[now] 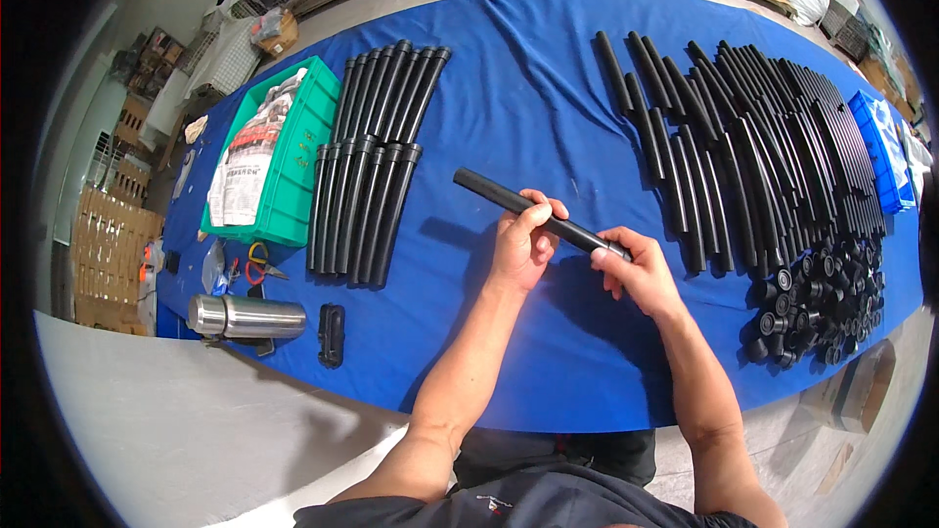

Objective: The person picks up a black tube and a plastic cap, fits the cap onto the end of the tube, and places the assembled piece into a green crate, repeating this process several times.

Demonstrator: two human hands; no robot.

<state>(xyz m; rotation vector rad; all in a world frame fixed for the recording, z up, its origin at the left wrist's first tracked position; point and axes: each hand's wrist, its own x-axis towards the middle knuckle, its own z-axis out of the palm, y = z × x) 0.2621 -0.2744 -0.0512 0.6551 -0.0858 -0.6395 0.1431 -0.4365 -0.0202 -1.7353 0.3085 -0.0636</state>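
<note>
The right hand [634, 269] covers the near end of the black tube [528, 207], so I can't see if there is a cap on it. The left hand [523, 244] hides the tube's middle. The print on the papers in the green bin [311, 152] is too small to read, and the blue bin [885, 152] bends away near the picture's dark rim.

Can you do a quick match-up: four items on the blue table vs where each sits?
1 steel flask
2 green crate
3 small black caps
4 black tube

a held in both hands
b far left, newspaper inside
c heaped at right near edge
d lying near left front edge

Pairs: 1-d, 2-b, 3-c, 4-a
</note>
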